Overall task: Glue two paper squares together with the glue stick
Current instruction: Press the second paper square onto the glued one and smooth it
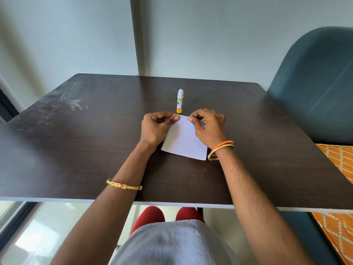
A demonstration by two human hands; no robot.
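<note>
Head view, seated at a dark wooden table (80, 142), far edge against a pale wall.

White paper square (184, 143) lies near the middle of the table, near edge flat on the surface, far edge raised a little between the two hands. Only one sheet can be made out; whether a second lies under or against it cannot be told from this angle.

Left hand (155, 129): fingers curled in, thumb pressed against the forefinger at the far left corner of the paper, pinching it. Thumbnail visible on the top face of the sheet.

Right hand (207, 126): fingers likewise curled, thumb and forefinger closed on the far right corner of the paper. A small yellow thing shows just behind the fingers; too hidden to identify.

Glue stick (180, 101): standing upright on the table just beyond the hands, white cap on, yellow base, label facing the camera. Apart from both hands and from the paper.

Wrists: gold bangle (124, 186) on the left forearm; orange cord and gold bangle (221, 149) on the right wrist, just beside the near right corner of the paper.

Blue chair (315, 88) at the right of the table; patterned orange cloth (340, 161) beside it
</note>
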